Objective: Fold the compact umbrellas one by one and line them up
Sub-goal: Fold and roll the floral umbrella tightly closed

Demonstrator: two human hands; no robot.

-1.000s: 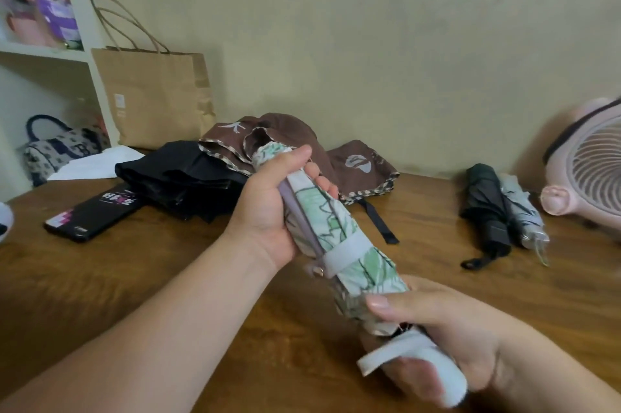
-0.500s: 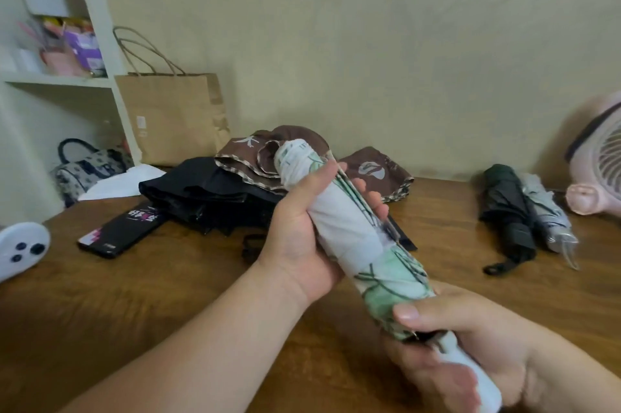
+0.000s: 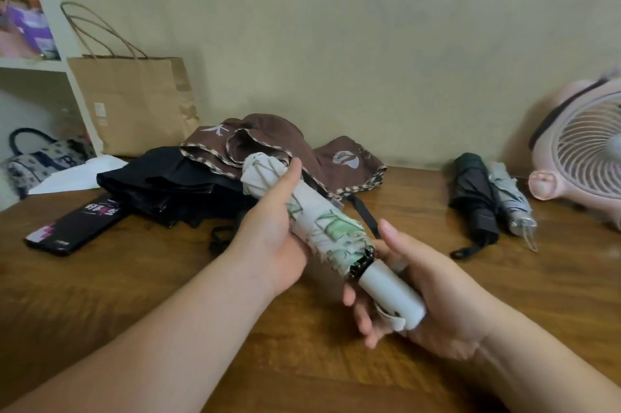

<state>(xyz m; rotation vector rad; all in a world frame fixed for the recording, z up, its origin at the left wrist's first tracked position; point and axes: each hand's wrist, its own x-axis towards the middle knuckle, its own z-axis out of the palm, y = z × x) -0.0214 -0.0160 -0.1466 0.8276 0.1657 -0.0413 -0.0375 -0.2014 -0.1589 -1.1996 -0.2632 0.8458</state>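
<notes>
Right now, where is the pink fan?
In the head view, the pink fan stands at the far right edge of the wooden table, just right of the grey folded umbrella.

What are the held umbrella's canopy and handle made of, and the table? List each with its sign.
Canopy: thin woven fabric, likely polyester, matte; it creases and bunches in soft folds.
Handle: seemingly hard plastic, smooth white with a faint sheen.
Table: wood or wood veneer; brown grain streaks, semi-gloss.

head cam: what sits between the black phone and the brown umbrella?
In the head view, a loose black umbrella lies between the phone and the brown umbrella, whose patterned edge overlaps it.
</notes>
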